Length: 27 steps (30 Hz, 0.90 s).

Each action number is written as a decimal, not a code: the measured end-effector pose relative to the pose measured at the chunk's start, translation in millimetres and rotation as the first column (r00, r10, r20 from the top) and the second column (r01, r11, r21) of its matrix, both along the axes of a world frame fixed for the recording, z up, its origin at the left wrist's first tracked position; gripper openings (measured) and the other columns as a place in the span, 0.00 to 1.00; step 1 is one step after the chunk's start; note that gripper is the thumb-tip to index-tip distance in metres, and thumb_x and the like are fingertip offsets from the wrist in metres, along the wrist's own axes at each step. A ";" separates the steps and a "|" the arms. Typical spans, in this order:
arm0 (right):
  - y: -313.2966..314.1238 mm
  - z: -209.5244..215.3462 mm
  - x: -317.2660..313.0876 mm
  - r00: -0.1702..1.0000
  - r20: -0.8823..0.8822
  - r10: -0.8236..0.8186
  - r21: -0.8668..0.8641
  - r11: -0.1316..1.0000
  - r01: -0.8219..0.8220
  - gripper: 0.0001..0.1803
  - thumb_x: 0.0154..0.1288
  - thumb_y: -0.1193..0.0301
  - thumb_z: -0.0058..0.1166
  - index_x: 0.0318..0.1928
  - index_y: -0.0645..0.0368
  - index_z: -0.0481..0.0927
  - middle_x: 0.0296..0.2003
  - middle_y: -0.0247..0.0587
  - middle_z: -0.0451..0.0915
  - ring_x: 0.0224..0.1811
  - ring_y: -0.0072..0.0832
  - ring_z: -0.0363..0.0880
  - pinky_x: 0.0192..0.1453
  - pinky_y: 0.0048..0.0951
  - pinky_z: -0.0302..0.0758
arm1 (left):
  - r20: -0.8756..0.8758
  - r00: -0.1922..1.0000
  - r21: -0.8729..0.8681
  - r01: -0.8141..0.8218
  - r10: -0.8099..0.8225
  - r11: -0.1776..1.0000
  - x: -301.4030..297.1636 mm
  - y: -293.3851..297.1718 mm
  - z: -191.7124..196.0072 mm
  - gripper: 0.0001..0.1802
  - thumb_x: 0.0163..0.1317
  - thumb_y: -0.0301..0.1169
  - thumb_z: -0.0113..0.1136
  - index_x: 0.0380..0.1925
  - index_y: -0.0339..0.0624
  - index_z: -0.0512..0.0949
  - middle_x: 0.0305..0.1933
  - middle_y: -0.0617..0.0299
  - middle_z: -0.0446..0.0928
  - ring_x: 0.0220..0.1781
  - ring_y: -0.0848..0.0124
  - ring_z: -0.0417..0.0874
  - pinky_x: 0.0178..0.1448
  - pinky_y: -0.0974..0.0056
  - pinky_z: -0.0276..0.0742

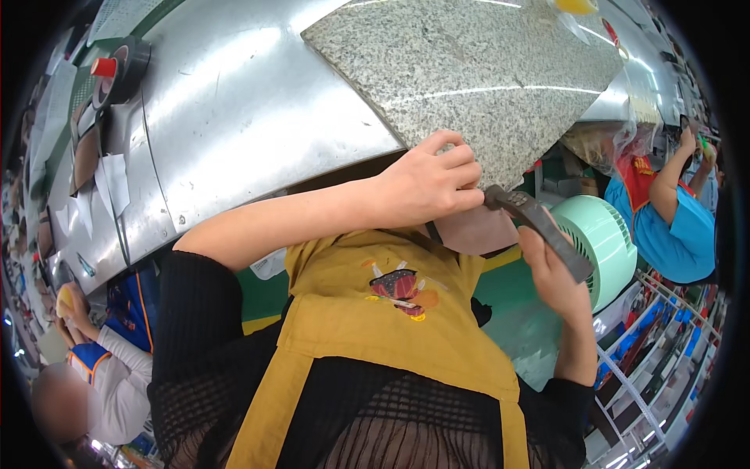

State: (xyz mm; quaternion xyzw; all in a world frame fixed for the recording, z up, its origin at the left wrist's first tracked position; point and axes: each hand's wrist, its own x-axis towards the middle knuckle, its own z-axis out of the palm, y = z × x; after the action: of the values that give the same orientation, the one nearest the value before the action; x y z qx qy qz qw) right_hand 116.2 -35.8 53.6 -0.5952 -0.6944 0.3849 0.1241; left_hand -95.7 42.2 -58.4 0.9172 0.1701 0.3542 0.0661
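My left hand (433, 181) is curled shut in front of the edge of a speckled granite slab (469, 70), pinching the upper end of a dark grey strap (547, 230). My right hand (553, 277) grips the strap's lower end from below, so the strap runs slanted between both hands. A pinkish-brown piece (478, 232) hangs just under my left hand; how it is held is hidden. Below the hands are my yellow apron (375, 328) and black mesh top.
The slab lies on a shiny steel worktable (234, 117) with tape rolls (119, 69) at its far left. A mint-green fan (609, 238) stands right behind my right hand. One person in blue works at the right (672, 227), another sits at the lower left (101, 375).
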 end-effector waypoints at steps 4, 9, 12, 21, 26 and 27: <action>-4.8 -11.4 20.1 1.000 0.019 -0.025 0.094 0.995 0.023 0.11 0.70 0.75 0.45 0.49 0.65 0.73 0.30 0.44 0.75 0.29 0.32 0.72 0.35 0.31 0.70 | 0.029 1.000 -0.003 0.002 -0.002 1.000 0.2 1.2 -2.9 0.07 0.46 0.29 0.58 0.26 0.49 0.71 0.30 0.68 0.68 0.39 0.68 0.72 0.57 0.57 0.69; 3.2 -4.6 -6.2 0.997 0.034 0.062 -0.006 0.998 -0.062 0.12 0.69 0.73 0.47 0.50 0.64 0.72 0.25 0.42 0.72 0.24 0.29 0.67 0.30 0.27 0.66 | -0.018 0.997 -0.173 -0.073 0.071 0.982 0.3 -5.5 -1.0 0.06 0.49 0.30 0.62 0.28 0.50 0.75 0.31 0.68 0.70 0.41 0.67 0.72 0.58 0.55 0.67; 8.1 3.0 -6.8 1.000 -0.015 0.014 -0.094 0.995 -0.015 0.13 0.67 0.76 0.48 0.51 0.63 0.71 0.28 0.49 0.74 0.30 0.41 0.73 0.36 0.31 0.71 | -0.010 0.999 -0.382 -0.042 0.041 0.923 -8.7 0.0 2.2 0.06 0.51 0.31 0.63 0.29 0.51 0.77 0.33 0.69 0.72 0.43 0.66 0.73 0.59 0.54 0.65; 12.1 2.7 -1.2 0.997 -0.050 0.051 -0.162 0.985 -0.058 0.12 0.69 0.75 0.48 0.50 0.67 0.72 0.35 0.48 0.77 0.34 0.33 0.75 0.43 0.27 0.72 | 0.003 0.998 -0.009 0.065 -0.065 0.998 -10.6 5.5 -2.1 0.10 0.44 0.29 0.59 0.30 0.48 0.75 0.34 0.68 0.71 0.44 0.66 0.73 0.60 0.55 0.67; 9.2 -5.5 17.2 0.989 0.094 0.111 0.019 0.993 -0.113 0.10 0.68 0.75 0.43 0.47 0.66 0.73 0.33 0.48 0.76 0.29 0.40 0.74 0.37 0.30 0.71 | -0.003 0.993 0.005 0.118 -0.118 0.993 -13.6 6.6 -3.0 0.09 0.46 0.29 0.56 0.31 0.46 0.74 0.34 0.66 0.71 0.43 0.65 0.73 0.60 0.55 0.67; 9.1 -5.7 13.9 0.997 0.019 0.080 0.031 0.996 -0.081 0.10 0.70 0.72 0.41 0.45 0.65 0.71 0.30 0.45 0.73 0.27 0.38 0.72 0.34 0.32 0.69 | -0.005 0.992 0.015 0.129 -0.129 0.992 -13.1 6.6 -1.8 0.09 0.47 0.29 0.56 0.31 0.46 0.74 0.34 0.66 0.71 0.43 0.65 0.73 0.60 0.55 0.67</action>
State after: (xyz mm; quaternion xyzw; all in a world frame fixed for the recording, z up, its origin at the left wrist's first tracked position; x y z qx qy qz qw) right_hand 130.1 -26.7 47.9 -0.5681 -0.7249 0.3732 0.1117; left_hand -108.8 48.8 -60.2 0.9275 0.1078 0.3487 0.0814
